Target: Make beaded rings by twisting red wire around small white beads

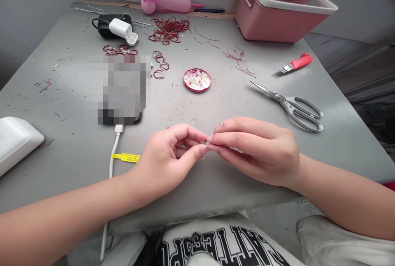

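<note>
My left hand point(173, 157) and my right hand point(256, 146) meet fingertip to fingertip above the near part of the table. Both are closed in a pinch around something tiny; a small glint shows between the fingertips, but the rest is hidden. Beyond them lies a shallow red-rimmed dish point(197, 89) of small pale and pink beads point(196, 79). Finished-looking red cord rings with beads point(159, 73) lie left of the dish, and a tangled heap of dark red cords point(169, 29) sits farther back. Scissors point(288, 103) rest to the right of my right hand.
A red-handled utility knife point(296, 63) lies behind the scissors. At the back are a pink bin point(274, 19) and a pink balloon point(166, 0). Left are a blurred phone point(123, 93) with a white cable point(114, 151), a white earbud case point(120, 28) and a white object point(17, 142).
</note>
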`<state>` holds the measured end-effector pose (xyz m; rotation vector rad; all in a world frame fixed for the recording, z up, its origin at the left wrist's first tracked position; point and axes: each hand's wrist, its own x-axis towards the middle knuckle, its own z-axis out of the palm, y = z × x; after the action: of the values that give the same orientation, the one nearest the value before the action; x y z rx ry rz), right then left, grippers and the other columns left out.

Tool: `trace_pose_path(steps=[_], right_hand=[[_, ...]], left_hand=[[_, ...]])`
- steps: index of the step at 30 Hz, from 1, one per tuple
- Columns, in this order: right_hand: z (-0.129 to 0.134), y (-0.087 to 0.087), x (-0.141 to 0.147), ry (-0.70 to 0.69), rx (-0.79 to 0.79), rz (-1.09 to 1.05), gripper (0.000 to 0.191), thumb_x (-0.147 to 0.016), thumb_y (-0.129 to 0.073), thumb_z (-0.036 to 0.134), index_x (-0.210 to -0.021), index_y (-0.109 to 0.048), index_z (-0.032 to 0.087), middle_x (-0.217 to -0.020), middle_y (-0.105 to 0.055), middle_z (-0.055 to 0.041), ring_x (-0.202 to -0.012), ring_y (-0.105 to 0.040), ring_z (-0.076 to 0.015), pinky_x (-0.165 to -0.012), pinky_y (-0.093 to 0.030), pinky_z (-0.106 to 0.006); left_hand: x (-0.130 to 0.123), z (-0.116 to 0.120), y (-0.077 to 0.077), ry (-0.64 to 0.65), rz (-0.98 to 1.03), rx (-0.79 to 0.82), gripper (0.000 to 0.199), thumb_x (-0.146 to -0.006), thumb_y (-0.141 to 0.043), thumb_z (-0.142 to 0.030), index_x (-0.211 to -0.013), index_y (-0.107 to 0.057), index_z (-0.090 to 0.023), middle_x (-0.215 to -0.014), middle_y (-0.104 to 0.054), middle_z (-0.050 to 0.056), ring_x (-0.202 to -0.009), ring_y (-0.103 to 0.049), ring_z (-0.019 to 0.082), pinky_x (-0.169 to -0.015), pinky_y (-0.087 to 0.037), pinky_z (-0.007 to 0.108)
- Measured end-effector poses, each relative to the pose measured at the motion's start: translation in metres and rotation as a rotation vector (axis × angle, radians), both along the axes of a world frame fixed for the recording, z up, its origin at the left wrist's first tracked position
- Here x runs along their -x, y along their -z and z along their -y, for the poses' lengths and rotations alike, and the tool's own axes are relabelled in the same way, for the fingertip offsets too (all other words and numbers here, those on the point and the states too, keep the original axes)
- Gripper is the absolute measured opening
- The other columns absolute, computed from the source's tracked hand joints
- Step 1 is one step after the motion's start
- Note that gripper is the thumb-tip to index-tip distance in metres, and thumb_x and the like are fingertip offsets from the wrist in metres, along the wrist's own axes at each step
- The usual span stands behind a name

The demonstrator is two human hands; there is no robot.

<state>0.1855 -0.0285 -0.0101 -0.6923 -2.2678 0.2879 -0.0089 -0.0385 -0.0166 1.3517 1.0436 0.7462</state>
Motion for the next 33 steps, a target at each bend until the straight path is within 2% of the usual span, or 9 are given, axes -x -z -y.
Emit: trace_pose_path(steps=[2, 6, 8, 10, 15, 18, 20, 25, 33], right_hand=[[-0.0002, -0.0031, -0.0001, 0.064, 0.21, -0.043, 0.009, -0.085, -0.06, 0.008, -0.082, -0.063, 0.017, -0.074, -0.066, -0.0039, -0.067, -0.06, -0.0109, -0.061, -0.053, -0.022], [-0.0044, -0.0081, -0.0008, 0.076, 1.046, -0.22, 0.015, -0.085, -0.065, 0.026, -0.074, -0.063, 0.016, -0.065, -0.061, -0.0007, -0.058, -0.057, -0.0095, -0.052, -0.051, -0.021], [-0.0057, -0.0082, -0.0009, 0.062, 1.216, -0.279, 0.018, -0.082, -0.069, 0.031, -0.073, -0.064, 0.015, -0.065, -0.061, -0.0005, -0.058, -0.056, -0.0095, -0.053, -0.051, -0.021], [-0.0048, -0.0068, -0.0006, 0.096, 1.105, -0.29, 0.016, -0.081, -0.07, 0.029, -0.073, -0.064, 0.016, -0.068, -0.063, -0.0008, -0.061, -0.057, -0.0099, -0.055, -0.051, -0.022], [0.0005, -0.0034, 0.0003, 0.027, 0.345, -0.225, 0.009, -0.082, -0.064, 0.012, -0.078, -0.065, 0.02, -0.072, -0.065, -0.0023, -0.068, -0.061, -0.0129, -0.063, -0.054, -0.028], [0.0012, -0.0045, -0.0009, -0.016, 0.034, -0.097, 0.015, -0.08, -0.063, 0.005, -0.08, -0.065, 0.02, -0.071, -0.064, -0.0035, -0.064, -0.06, -0.0127, -0.064, -0.055, -0.031], [0.0011, -0.006, -0.0022, -0.02, -0.052, -0.024, 0.016, -0.08, -0.063, 0.005, -0.082, -0.065, 0.021, -0.072, -0.064, -0.0032, -0.062, -0.059, -0.0125, -0.065, -0.056, -0.031], [0.0007, -0.0066, -0.0041, -0.009, -0.017, 0.007, 0.014, -0.083, -0.062, 0.01, -0.087, -0.065, 0.024, -0.075, -0.064, -0.0031, -0.066, -0.061, -0.0133, -0.065, -0.057, -0.032], [-0.0052, -0.0049, -0.0078, -0.035, -0.187, 0.06, 0.01, -0.084, -0.062, 0.017, -0.089, -0.069, 0.024, -0.079, -0.066, -0.007, -0.073, -0.061, -0.0176, -0.072, -0.056, -0.036]], left_hand=[[-0.0001, 0.0006, -0.0005, 0.007, -0.036, -0.042, 0.007, -0.083, -0.064, -0.022, -0.088, -0.065, -0.017, -0.08, -0.072, 0.002, -0.072, -0.068, 0.013, -0.064, -0.057, 0.022], [0.0001, 0.0015, -0.0009, 0.033, -0.044, -0.108, 0.005, -0.084, -0.061, -0.018, -0.088, -0.064, -0.019, -0.082, -0.073, 0.002, -0.073, -0.068, 0.013, -0.064, -0.056, 0.021], [0.0002, 0.0016, -0.0011, 0.027, -0.035, -0.083, 0.005, -0.083, -0.062, -0.018, -0.087, -0.065, -0.019, -0.08, -0.073, 0.001, -0.07, -0.068, 0.012, -0.063, -0.056, 0.021], [0.0001, 0.0016, -0.0018, 0.002, -0.014, -0.021, 0.005, -0.082, -0.065, -0.021, -0.086, -0.065, -0.018, -0.076, -0.072, 0.001, -0.067, -0.067, 0.012, -0.062, -0.056, 0.021], [-0.0009, 0.0014, -0.0047, -0.038, 0.106, 0.142, 0.007, -0.08, -0.069, -0.022, -0.083, -0.065, -0.017, -0.066, -0.067, -0.003, -0.063, -0.066, 0.009, -0.063, -0.055, 0.017], [-0.001, 0.0017, -0.0058, -0.034, 0.155, 0.199, 0.006, -0.08, -0.069, -0.02, -0.082, -0.065, -0.017, -0.063, -0.066, -0.004, -0.063, -0.066, 0.008, -0.064, -0.054, 0.015], [-0.0011, 0.0018, -0.0061, -0.034, 0.174, 0.223, 0.005, -0.08, -0.069, -0.019, -0.082, -0.066, -0.017, -0.063, -0.066, -0.004, -0.063, -0.066, 0.008, -0.064, -0.055, 0.016], [-0.0021, -0.0006, -0.0064, -0.056, 0.202, 0.276, 0.006, -0.077, -0.071, -0.019, -0.079, -0.067, -0.016, -0.063, -0.067, -0.003, -0.063, -0.068, 0.011, -0.064, -0.056, 0.021], [-0.0006, -0.006, -0.0044, -0.084, 0.284, 0.409, 0.012, -0.071, -0.078, -0.018, -0.078, -0.069, -0.015, -0.069, -0.072, -0.002, -0.062, -0.069, 0.011, -0.064, -0.058, 0.022]])
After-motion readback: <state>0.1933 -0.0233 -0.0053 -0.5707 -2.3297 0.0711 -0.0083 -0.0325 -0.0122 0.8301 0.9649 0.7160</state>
